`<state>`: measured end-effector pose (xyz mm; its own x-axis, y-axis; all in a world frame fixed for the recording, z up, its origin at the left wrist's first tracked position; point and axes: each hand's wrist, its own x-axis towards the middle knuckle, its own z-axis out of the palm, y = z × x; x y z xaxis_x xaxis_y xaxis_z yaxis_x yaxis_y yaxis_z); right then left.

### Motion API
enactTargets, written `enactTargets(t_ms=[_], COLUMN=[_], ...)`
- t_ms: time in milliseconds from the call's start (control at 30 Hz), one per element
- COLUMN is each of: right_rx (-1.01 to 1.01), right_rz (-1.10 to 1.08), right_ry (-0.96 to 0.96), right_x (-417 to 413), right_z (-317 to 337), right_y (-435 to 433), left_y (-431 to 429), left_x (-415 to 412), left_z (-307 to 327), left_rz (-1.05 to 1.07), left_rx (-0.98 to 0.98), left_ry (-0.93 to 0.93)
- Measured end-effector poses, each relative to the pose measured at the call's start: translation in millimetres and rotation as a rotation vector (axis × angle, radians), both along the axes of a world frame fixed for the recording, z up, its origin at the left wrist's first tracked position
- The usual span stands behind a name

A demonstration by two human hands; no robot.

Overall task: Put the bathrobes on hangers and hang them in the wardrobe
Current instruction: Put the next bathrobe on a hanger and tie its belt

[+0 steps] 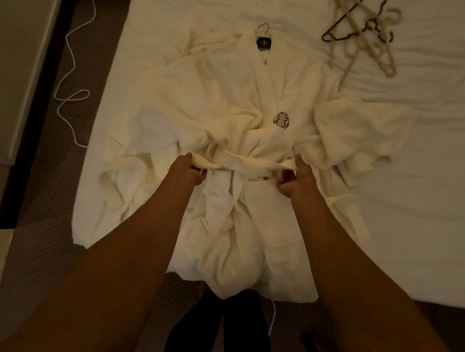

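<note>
A cream bathrobe [250, 92] with a dark emblem on its chest lies front up on the white bed [428, 138]. A hanger [264, 30] sits inside its collar, with only the hook showing above the neck. The robe's belt [244, 162] runs across the waist. My left hand [188, 170] grips the belt's left part. My right hand [299, 179] grips its right part. The robe's hem hangs over the bed's near edge.
Several spare hangers [364, 32], some pale and one dark, lie tangled at the far right of the bed. A white cable [75, 55] trails over the dark carpet to the left. A pale furniture panel [15, 55] stands at far left.
</note>
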<state>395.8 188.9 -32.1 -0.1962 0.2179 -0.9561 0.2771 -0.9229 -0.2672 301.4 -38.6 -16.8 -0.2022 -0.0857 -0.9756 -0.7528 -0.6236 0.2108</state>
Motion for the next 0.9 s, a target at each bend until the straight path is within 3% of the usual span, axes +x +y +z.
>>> enactTargets(t_ms=[100,200,300,367,600,700,900], right_rx=[0.134,0.352,0.591,0.749,1.062,1.124,1.016], right_rz=[0.096,0.259,0.315,0.39,0.8,0.987,1.387], right_ry=[-0.026,-0.03,0.083,0.115,0.361,0.432,0.425], right_x=[-12,-26,-43,-59,-113,-126,-128], right_z=[10,33,62,78,162,183,191], right_y=[7,16,28,41,53,51,57], left_y=[4,19,44,63,120,129,103], left_x=[-12,-31,-49,-56,-66,-71,-83], left_z=[14,34,60,75,128,145,164], left_rz=[0.054,-0.039,-0.391,-0.631,-1.525,-1.669,-1.771], left_rx=[0.002,-0.193,-0.438,-0.476,-0.496,-0.365,-0.223], left_ry=[0.147,0.336,0.492,0.56,0.82,0.882,0.831])
